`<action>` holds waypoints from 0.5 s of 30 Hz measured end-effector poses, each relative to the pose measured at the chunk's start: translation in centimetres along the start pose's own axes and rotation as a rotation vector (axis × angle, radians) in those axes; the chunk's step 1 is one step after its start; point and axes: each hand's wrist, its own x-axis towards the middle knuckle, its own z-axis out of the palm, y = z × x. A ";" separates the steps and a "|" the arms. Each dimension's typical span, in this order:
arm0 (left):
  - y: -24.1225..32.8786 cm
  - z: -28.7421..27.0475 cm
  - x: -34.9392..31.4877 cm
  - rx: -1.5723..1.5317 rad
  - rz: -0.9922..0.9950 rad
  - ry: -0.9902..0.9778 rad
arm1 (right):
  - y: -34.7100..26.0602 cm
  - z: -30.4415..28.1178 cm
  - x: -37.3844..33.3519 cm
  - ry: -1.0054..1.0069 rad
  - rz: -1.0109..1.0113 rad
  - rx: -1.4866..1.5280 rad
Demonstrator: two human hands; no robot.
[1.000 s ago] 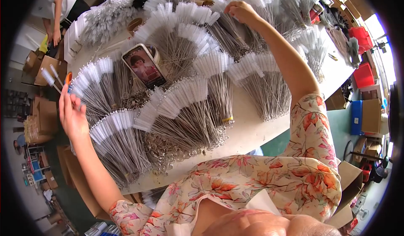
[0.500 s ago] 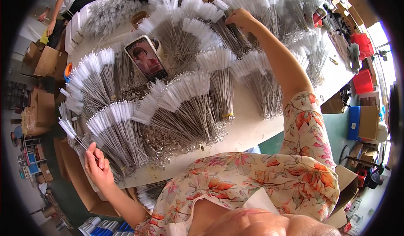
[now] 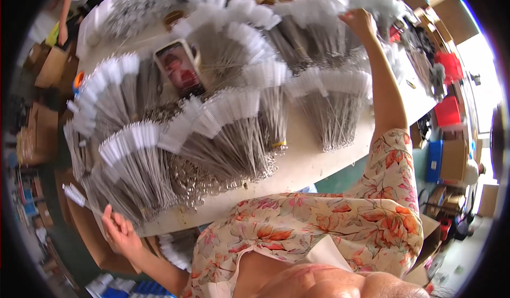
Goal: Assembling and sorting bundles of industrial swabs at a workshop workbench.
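Observation:
My left hand (image 3: 121, 231) is closed on the thin wire stem of a single bottle brush, at the table's near left corner. The brush's white bristle head (image 3: 73, 195) points away to the upper left, past the table edge. My right hand (image 3: 360, 22) is stretched out to the far right, over standing brush bundles (image 3: 326, 32). Its fingers are bent and blurred, so whether they grip anything does not show. Between my arms stand fanned bundles of wire-stemmed brushes (image 3: 234, 133), white bristles up and looped wire ends down.
A phone (image 3: 179, 68) leans upright among the bundles. The white table (image 3: 313, 165) curves past its front edge to a green floor. Cardboard boxes (image 3: 40, 133) stand at the left, red bins (image 3: 447, 112) at the right. Another person's arm (image 3: 65, 16) shows at the top left.
My right hand has moved right across the back bundles. My left hand, with the brush, has dropped slightly lower and nearer. The whole view has shifted a little.

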 end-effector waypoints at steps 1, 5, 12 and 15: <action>-0.1 -0.4 -0.6 -0.010 -0.040 0.024 | -0.7 0.1 -0.8 -0.028 0.004 -0.002; -1.1 0.6 -1.3 -0.075 -0.031 -0.113 | 2.4 2.1 -0.1 -0.032 -0.067 0.163; -2.4 2.3 -3.2 -0.166 0.038 -0.108 | 1.9 0.1 1.7 0.066 -0.049 0.078; -3.1 4.3 -3.2 -0.075 0.000 -0.154 | -0.1 -4.2 0.8 0.363 -0.086 0.249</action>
